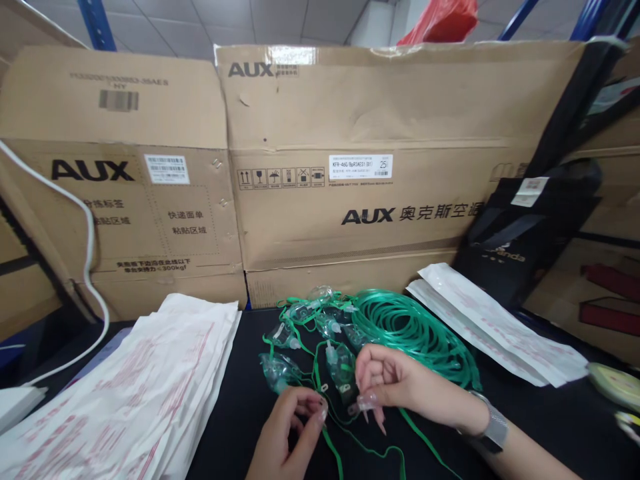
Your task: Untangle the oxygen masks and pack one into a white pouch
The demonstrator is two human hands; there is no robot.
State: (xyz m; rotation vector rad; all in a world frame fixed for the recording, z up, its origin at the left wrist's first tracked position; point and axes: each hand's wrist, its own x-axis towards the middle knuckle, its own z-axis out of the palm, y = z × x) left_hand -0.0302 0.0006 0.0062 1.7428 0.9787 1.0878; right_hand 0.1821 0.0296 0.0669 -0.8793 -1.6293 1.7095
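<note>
Several clear green oxygen masks (280,370) with thin green elastic straps lie in a tangle on the black table in front of me. My left hand (293,427) is closed in a pinch at a green elastic strap (331,450), close to a small metal tab (324,388). Just right of it, my right hand (387,381) has thumb and forefinger pressed together. A small greyish tab (353,409) shows at those fingertips; what they hold is not clear. Behind my right hand lies a coil of green tubing (400,313), partly covered by my wrist.
White printed bags (145,387) are stacked at left, and more white bags (495,327) lie at right. Large cardboard boxes (350,253) wall off the back. A black bag (520,233) leans at back right. A white cable (90,253) hangs at left.
</note>
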